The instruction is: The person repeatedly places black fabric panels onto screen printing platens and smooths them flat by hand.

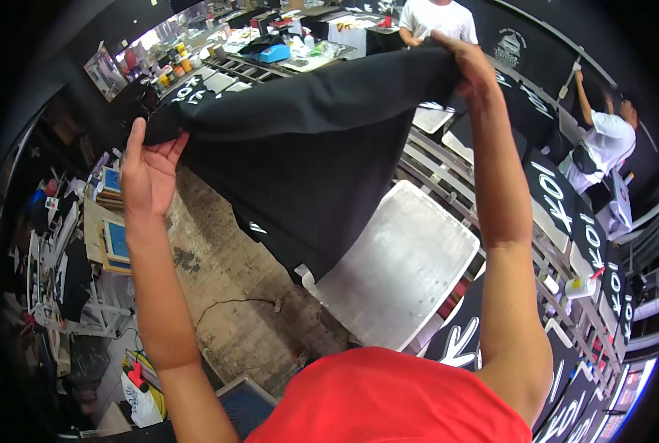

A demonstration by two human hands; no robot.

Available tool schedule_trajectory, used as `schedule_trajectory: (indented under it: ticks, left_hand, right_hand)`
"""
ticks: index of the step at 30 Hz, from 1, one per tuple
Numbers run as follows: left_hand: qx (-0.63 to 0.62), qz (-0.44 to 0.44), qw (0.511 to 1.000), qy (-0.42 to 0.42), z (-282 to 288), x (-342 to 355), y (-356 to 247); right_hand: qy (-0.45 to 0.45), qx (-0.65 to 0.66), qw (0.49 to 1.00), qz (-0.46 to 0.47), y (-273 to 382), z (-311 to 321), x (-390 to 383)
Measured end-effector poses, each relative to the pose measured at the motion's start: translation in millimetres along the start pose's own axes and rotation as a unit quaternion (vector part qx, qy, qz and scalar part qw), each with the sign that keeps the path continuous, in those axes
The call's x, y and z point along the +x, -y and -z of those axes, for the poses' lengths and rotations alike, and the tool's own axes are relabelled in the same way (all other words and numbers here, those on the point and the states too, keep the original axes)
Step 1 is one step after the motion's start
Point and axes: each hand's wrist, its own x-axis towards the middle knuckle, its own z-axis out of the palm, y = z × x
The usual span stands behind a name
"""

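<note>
A black T-shirt [292, 155] is stretched in the air in front of me, its upper edge pulled out between both hands. My left hand [150, 170] is closed on its left end, thumb up and fingers curled at the cloth. Higher and to the right, my right hand [475, 74] grips the other end, some fingers hidden by fabric. The shirt's lower part hangs to a point, with a small white tag [305, 276] near the left edge of a bare metal printing board [407, 262]. Part of that board is hidden behind the cloth.
Black shirts with white lettering [551, 193] lie on boards along a metal rail [447, 173] at right; a white bottle [582, 286] stands there. Two people [441, 21] [606, 144] are beyond. Framed screens [115, 238] and a cluttered rack [71, 273] line the left.
</note>
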Motion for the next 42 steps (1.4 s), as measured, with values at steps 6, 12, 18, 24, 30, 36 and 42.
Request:
schedule_trajectory:
  ticks: [6, 12, 18, 24, 30, 36, 42]
  left_hand:
    - [-0.042, -0.064, 0.990, 0.119, 8, 1, -70]
    - [0.030, -0.109, 0.993, 0.025, 60, 24, -130]
    - [0.048, -0.068, 0.980, 0.182, 96, 44, -129]
    - [0.039, -0.016, 0.976, 0.216, 169, 62, -105]
    - [-0.003, 0.015, 0.975, 0.222, 244, 106, -75]
    - [0.000, 0.018, 0.969, 0.247, 265, 139, -61]
    - [0.099, 0.004, 0.951, 0.292, 272, 122, -28]
  right_hand:
    - [-0.067, -0.032, 0.988, 0.138, 70, -77, -68]
    - [-0.078, -0.113, 0.969, 0.204, 93, -96, -118]
    - [-0.059, -0.146, 0.943, 0.292, 64, -158, -210]
    - [-0.121, -0.061, 0.983, 0.123, 19, -220, -280]
    - [-0.242, 0.020, 0.966, 0.095, -46, -271, -326]
    - [-0.275, 0.024, 0.954, 0.113, -66, -300, -364]
    - [-0.329, 0.079, 0.940, 0.036, -111, -343, -417]
